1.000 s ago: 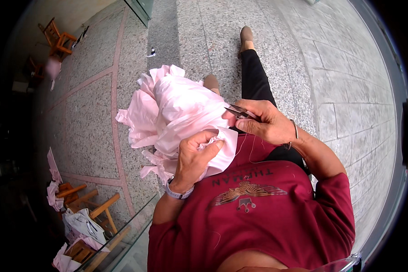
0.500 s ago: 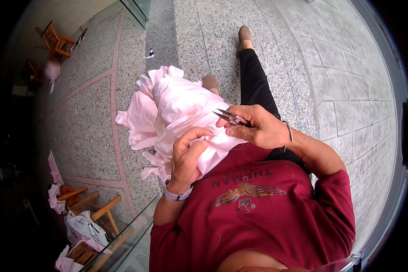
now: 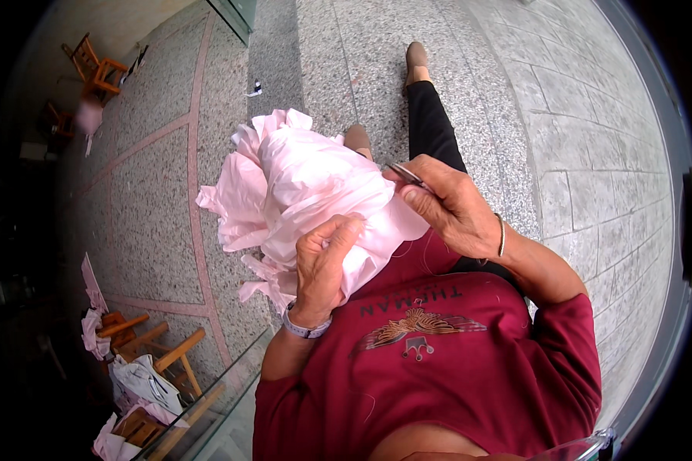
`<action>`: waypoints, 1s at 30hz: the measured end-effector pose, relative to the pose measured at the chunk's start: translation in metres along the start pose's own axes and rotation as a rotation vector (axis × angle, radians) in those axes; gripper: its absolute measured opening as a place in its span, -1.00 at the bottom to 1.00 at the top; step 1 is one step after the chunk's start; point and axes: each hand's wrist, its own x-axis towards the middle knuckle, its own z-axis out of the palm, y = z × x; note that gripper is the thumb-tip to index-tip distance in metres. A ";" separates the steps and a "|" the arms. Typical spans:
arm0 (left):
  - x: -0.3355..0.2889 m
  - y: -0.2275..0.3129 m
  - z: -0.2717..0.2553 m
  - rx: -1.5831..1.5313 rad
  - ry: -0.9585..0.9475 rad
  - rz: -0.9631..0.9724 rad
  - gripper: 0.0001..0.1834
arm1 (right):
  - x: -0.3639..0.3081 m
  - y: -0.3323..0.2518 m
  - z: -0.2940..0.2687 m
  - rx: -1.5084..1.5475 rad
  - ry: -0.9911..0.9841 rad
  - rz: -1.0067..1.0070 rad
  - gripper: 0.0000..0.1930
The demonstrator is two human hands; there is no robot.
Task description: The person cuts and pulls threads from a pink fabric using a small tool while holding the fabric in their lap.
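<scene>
A large bunched piece of pale pink fabric (image 3: 307, 173) lies heaped across my lap. My left hand (image 3: 321, 265) pinches its near edge between thumb and fingers. Just to the right, my right hand (image 3: 457, 203) is closed around small metal thread snips (image 3: 409, 177), their dark blades pointing toward the upper left. These blades sit over the fabric's right border, above the spot where my left hand grips. Most of the snips is hidden inside my fingers. Loose thread trails over my dark red shirt near the cloth.
At lower left, a wooden chair (image 3: 178, 353) carries more pink and white cloth, beside a glass panel (image 3: 223, 407). Another wooden chair (image 3: 100, 75) stands at upper left. A small white-and-dark item (image 3: 255, 89) lies on the speckled floor. Grey paving (image 3: 584, 169) runs along the right.
My right hand has drawn back slightly to the right, and the snips have turned so their blades show less. My left hand has shifted a little, still pinching the fabric.
</scene>
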 end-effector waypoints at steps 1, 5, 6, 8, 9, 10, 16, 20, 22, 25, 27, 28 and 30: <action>0.000 0.000 0.000 0.010 0.007 0.010 -0.80 | 0.000 -0.004 -0.004 -0.064 0.014 -0.046 -0.79; 0.000 0.003 0.002 -0.040 -0.007 0.005 -0.80 | -0.013 -0.022 -0.003 0.183 -0.349 0.292 -0.78; 0.000 0.004 0.003 -0.040 -0.009 0.004 -0.80 | -0.015 -0.018 0.000 0.186 -0.332 0.279 -0.79; 0.000 0.005 0.004 -0.041 -0.014 0.002 -0.80 | -0.018 -0.004 0.009 0.191 -0.299 0.252 -0.80; 0.000 0.005 0.003 -0.046 -0.014 -0.004 -0.80 | -0.017 -0.004 0.010 0.191 -0.294 0.246 -0.81; -0.001 0.006 0.002 -0.052 -0.015 -0.010 -0.79 | -0.017 -0.005 0.010 0.180 -0.305 0.243 -0.81; -0.002 0.007 0.004 -0.052 -0.011 -0.001 -0.77 | -0.016 -0.005 0.009 0.142 -0.342 0.238 -0.82; -0.002 0.006 0.003 -0.073 -0.006 -0.008 -0.76 | -0.017 -0.004 0.010 0.155 -0.336 0.250 -0.82; -0.002 0.006 0.002 -0.080 -0.013 -0.015 -0.76 | -0.017 -0.003 0.010 0.166 -0.335 0.252 -0.82; -0.002 0.005 0.002 -0.085 -0.013 -0.023 -0.76 | -0.017 -0.001 0.010 0.187 -0.335 0.258 -0.81; -0.001 0.005 0.001 -0.093 -0.017 -0.031 -0.76 | -0.017 -0.001 0.010 0.203 -0.337 0.260 -0.81; -0.001 0.004 0.001 -0.101 -0.023 -0.036 -0.76 | -0.017 -0.001 0.011 0.221 -0.336 0.261 -0.80; -0.001 0.003 0.001 -0.120 -0.041 -0.053 -0.76 | -0.017 0.000 0.011 0.255 -0.335 0.261 -0.79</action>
